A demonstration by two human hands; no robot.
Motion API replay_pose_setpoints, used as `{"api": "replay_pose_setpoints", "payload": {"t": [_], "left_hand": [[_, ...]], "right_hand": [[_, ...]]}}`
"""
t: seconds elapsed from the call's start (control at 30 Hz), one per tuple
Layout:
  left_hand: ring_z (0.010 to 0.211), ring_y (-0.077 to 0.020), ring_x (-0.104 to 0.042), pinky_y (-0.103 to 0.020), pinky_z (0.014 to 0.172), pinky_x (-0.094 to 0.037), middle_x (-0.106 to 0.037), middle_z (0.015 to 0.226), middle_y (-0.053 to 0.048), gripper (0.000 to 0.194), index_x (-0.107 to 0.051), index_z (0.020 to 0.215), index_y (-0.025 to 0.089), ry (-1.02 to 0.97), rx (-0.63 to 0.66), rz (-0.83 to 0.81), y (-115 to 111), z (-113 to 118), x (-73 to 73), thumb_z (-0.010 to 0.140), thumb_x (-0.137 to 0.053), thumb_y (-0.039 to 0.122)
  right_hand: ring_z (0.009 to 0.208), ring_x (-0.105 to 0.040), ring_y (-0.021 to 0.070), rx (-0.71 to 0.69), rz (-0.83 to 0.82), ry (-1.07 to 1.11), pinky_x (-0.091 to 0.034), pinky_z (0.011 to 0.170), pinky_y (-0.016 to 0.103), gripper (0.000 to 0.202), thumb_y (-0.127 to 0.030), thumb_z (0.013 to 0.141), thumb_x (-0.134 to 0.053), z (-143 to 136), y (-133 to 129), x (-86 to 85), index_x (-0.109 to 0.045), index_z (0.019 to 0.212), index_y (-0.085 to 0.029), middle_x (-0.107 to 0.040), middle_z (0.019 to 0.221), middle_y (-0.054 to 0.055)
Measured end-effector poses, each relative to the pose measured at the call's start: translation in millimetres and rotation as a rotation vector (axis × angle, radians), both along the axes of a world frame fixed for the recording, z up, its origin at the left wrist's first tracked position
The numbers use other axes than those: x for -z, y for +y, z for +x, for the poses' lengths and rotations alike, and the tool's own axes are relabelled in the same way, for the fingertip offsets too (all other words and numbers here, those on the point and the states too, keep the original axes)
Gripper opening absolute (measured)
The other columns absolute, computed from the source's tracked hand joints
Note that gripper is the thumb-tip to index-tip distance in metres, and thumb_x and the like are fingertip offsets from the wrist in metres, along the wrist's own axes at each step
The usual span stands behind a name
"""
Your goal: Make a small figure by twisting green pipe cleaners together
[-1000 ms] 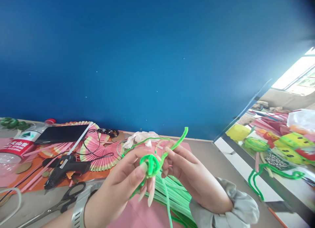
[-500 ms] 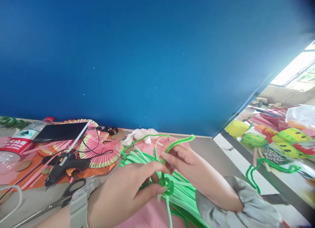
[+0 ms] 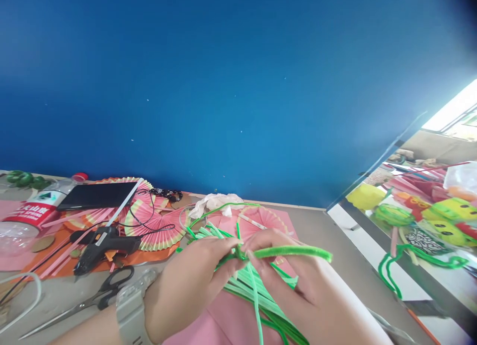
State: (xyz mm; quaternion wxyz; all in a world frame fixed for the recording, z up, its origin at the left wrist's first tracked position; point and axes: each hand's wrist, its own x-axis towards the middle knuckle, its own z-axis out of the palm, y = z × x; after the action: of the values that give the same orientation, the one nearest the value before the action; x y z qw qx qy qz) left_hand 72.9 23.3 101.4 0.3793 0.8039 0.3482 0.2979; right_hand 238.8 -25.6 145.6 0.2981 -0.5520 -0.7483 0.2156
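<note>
Pinched tight, the left hand [image 3: 190,275] held a half-hidden green twist [image 3: 242,255], and just beside it the right hand [image 3: 316,295], pinched closed, gripped a stem [image 3: 294,251]!

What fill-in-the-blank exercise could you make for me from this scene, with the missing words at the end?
1. The right hand pinches a fuzzy, bendable stem whose colour is ____.
2. The pale grey wrist strap circles the person's ____ wrist.
3. The clear plastic bottle has a ____ cap.
4. The tall, smooth panel beyond the hands is ____.

Missing words: green; left; red; blue.
</note>
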Motion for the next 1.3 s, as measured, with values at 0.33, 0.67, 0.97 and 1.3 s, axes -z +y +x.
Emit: {"api": "replay_pose_setpoints", "payload": {"t": [0.33,0.67,0.97,1.3], "left_hand": [[0.079,-0.0201,-0.052,-0.029,0.074,-0.036,-0.059,0.087,-0.004,0.018,-0.052,0.096,0.022,-0.079,-0.105,-0.131,-1,1,-6.4,0.092,-0.037,0.03],[0.067,-0.0142,-0.036,-0.026,0.067,-0.033,-0.041,0.071,0.002,0.02,-0.051,0.083,0.023,-0.47,0.024,-0.611,-4,-4,-3.2,0.09,-0.042,0.039],[0.055,-0.0106,-0.01,-0.02,0.047,-0.016,-0.02,0.063,0.006,0.031,-0.043,0.08,0.019,-0.629,0.11,-0.941,-1,-5,-11.9,0.091,-0.035,0.047],[0.05,-0.007,-0.012,-0.015,0.042,-0.016,-0.021,0.061,0.007,0.033,-0.037,0.069,0.018,-0.883,0.078,-1.125,-2,-3,-8.8,0.089,-0.044,0.044]], "right_hand": [[0.091,-0.055,0.0161,-0.081,0.18,0.058,-0.045,0.075,0.025,0.016,-0.012,0.083,-0.05,-11,0,-2.2,-0.053,0.088,-0.026,-0.057,0.095,0.0],[0.092,-0.057,0.0175,0.031,0.24,0.216,-0.046,0.079,0.029,0.018,-0.02,0.091,-0.041,-18,-1,7.3,-0.054,0.097,-0.03,-0.059,0.097,0.0],[0.089,-0.058,0.0165,0.063,0.255,0.217,-0.045,0.079,0.027,0.019,-0.02,0.091,-0.041,-21,-4,7.8,-0.055,0.096,-0.032,-0.062,0.095,-0.001],[0.089,-0.06,0.0188,0.033,0.193,0.342,-0.048,0.074,0.028,0.013,-0.02,0.087,-0.05,-18,3,13.9,-0.06,0.092,-0.028,-0.063,0.092,0.002]]}}
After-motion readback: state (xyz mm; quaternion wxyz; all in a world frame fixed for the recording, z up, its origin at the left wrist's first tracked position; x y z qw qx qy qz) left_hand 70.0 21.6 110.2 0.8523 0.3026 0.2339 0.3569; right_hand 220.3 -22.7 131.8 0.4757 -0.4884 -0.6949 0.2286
